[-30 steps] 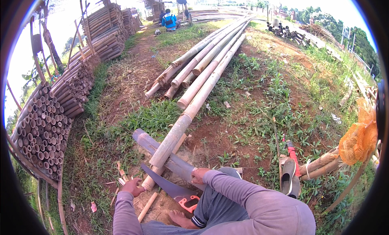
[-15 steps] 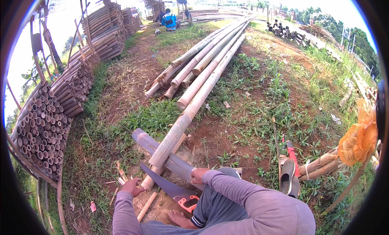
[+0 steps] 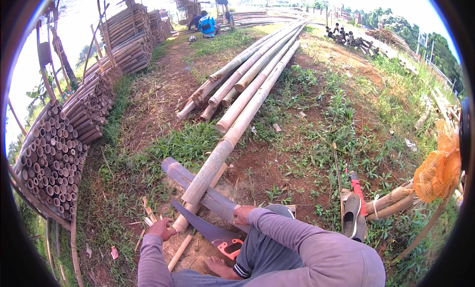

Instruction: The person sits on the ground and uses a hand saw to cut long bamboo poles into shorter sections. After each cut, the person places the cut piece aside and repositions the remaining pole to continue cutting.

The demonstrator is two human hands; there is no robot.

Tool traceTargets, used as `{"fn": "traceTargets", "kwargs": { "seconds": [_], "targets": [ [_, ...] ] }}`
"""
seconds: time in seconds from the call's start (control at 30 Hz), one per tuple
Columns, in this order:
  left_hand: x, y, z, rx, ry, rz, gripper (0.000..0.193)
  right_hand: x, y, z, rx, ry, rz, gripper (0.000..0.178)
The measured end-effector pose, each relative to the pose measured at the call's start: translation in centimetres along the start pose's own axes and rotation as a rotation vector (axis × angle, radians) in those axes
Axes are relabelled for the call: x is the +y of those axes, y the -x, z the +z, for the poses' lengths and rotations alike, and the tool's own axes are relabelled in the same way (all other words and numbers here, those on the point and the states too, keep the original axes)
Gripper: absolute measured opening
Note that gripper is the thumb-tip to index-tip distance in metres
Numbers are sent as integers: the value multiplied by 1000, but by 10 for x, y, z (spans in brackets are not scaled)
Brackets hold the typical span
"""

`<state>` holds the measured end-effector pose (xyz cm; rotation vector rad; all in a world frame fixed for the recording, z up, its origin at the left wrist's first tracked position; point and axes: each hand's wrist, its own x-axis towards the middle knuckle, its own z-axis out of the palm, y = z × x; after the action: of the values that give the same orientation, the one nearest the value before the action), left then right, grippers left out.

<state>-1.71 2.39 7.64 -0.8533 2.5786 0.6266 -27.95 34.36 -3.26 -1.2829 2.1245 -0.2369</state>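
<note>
My left hand (image 3: 162, 229) is low at the left, thumb and fingers apart, by the near end of a pale bamboo piece (image 3: 182, 221); whether it touches the piece I cannot tell. My right hand (image 3: 242, 215) is curled over a thick grey bamboo pole (image 3: 217, 202) that slants toward my knee. A long bamboo pole (image 3: 203, 178) lies across this grey one, its near end pointing at me. Between my hands rests a handsaw (image 3: 210, 231), its dark curved blade beside the pale piece and its orange handle (image 3: 230, 248) near my bare foot. Neither hand holds it.
More long bamboo poles (image 3: 262, 71) stretch away ahead. Stacked cut bamboo (image 3: 52, 163) stands at the left. On the right are a shoe (image 3: 350, 215), a red-wrapped tool (image 3: 356, 188) and an orange net bag (image 3: 435, 173). A person in blue (image 3: 208, 25) crouches far off. Thin bamboo strips (image 3: 148, 212) lie near my left hand.
</note>
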Motion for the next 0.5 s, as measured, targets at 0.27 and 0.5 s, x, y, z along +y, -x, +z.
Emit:
{"fn": "traceTargets", "kwargs": {
  "seconds": [0.27,0.5],
  "targets": [
    [-1,0,0,8,-6,-1,76,-3,2,-3,-4,-7,10,52],
    [-5,-3,1,10,-8,13,76,-8,4,-7,-23,-7,42,53]
  ]
}}
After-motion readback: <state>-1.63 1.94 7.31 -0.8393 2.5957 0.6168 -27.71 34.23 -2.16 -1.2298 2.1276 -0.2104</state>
